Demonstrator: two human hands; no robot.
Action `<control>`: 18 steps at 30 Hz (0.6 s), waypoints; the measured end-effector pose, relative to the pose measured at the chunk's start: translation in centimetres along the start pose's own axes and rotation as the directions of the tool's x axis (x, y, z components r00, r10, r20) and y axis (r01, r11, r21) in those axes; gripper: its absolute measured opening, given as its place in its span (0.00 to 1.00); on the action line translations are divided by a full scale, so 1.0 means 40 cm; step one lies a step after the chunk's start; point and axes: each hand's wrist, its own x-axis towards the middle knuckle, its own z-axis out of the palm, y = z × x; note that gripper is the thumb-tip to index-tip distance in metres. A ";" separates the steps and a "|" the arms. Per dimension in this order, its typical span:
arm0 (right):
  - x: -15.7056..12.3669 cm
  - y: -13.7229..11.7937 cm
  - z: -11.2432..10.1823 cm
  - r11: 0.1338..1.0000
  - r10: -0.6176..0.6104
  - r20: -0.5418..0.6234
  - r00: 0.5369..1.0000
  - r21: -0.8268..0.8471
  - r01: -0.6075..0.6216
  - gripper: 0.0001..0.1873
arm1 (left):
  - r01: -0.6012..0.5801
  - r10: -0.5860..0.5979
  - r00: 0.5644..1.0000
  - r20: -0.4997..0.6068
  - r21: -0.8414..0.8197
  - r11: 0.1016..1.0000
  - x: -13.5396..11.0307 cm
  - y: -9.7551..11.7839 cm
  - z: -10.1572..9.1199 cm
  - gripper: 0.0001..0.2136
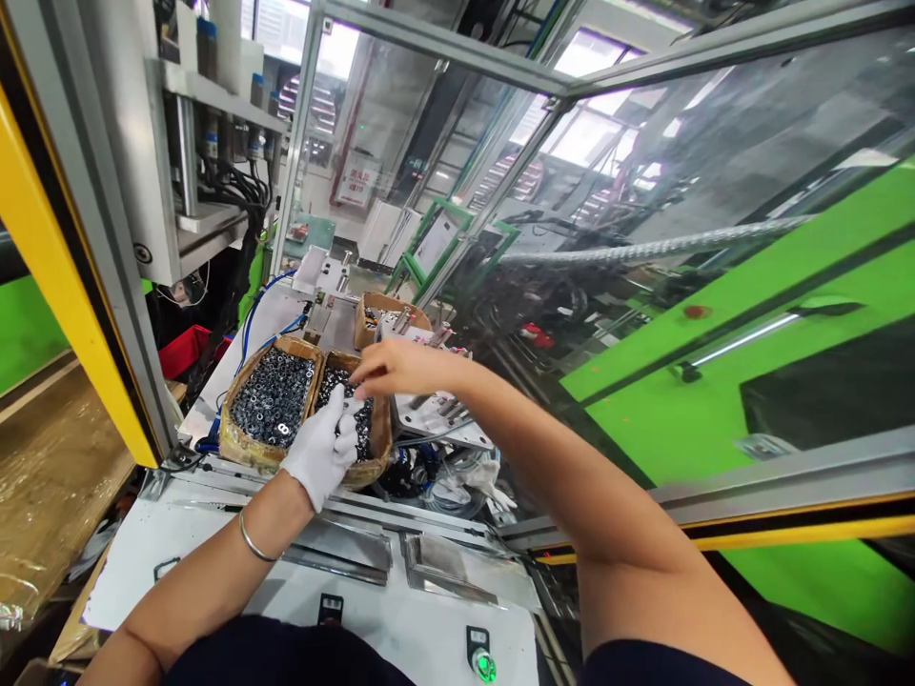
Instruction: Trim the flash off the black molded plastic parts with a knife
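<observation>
My left hand (325,454), in a white glove, is above the front of the right-hand box (382,448). Its fingers are curled, and what they hold, if anything, cannot be made out. Coming in from the right, my bare right hand (400,370) meets the gloved fingertips with thumb and finger pinched; any small part between them is too small to name. Dark small metal pieces (363,429) fill that box. Beside it, the left box (229,433) holds many small dark ring-like nuts (275,395), with a few shinier ones on top.
Behind the boxes stands another cardboard box (368,329) near a metal fixture (429,414). Thin metal plates (464,567) lie at the front on the white table (400,634), near a green-lit button (484,664). Framed clear panels and a yellow-edged post (86,286) surround the station.
</observation>
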 end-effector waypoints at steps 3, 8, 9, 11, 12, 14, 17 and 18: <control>-0.002 -0.083 0.042 0.989 -0.139 -0.072 0.988 0.045 0.142 0.09 | -0.044 0.044 0.998 -0.053 0.006 0.999 -0.001 -0.003 0.006 0.18; -0.012 -0.047 0.041 0.977 -0.088 -0.194 0.977 0.175 0.123 0.07 | -0.080 0.081 0.994 -0.073 0.022 0.997 0.000 -0.011 -0.001 0.13; -0.017 -0.014 0.028 0.977 -0.030 -0.238 0.971 0.200 0.080 0.08 | -0.099 0.100 0.993 -0.067 0.027 0.995 -0.001 -0.013 -0.005 0.10; -0.027 0.067 0.002 0.972 0.168 -0.341 0.925 0.214 -0.097 0.10 | -0.134 0.135 0.990 -0.047 0.029 0.991 0.000 -0.015 -0.013 0.07; -0.032 0.110 -0.007 0.956 0.279 -0.369 0.887 0.192 -0.222 0.11 | -0.142 0.143 0.989 -0.031 0.027 0.989 0.000 -0.017 -0.017 0.08; -0.040 0.187 -0.010 0.897 0.438 -0.326 0.837 0.101 -0.430 0.12 | -0.144 0.144 0.989 0.008 0.012 0.989 0.004 -0.019 -0.025 0.10; -0.045 0.259 0.018 0.847 0.519 -0.233 0.822 0.010 -0.532 0.13 | -0.148 0.148 0.989 0.023 0.004 0.989 0.011 -0.023 -0.031 0.09; -0.045 0.271 0.030 0.841 0.527 -0.226 0.819 0.001 -0.541 0.13 | -0.153 0.153 0.988 0.009 0.009 0.988 0.012 -0.024 -0.030 0.07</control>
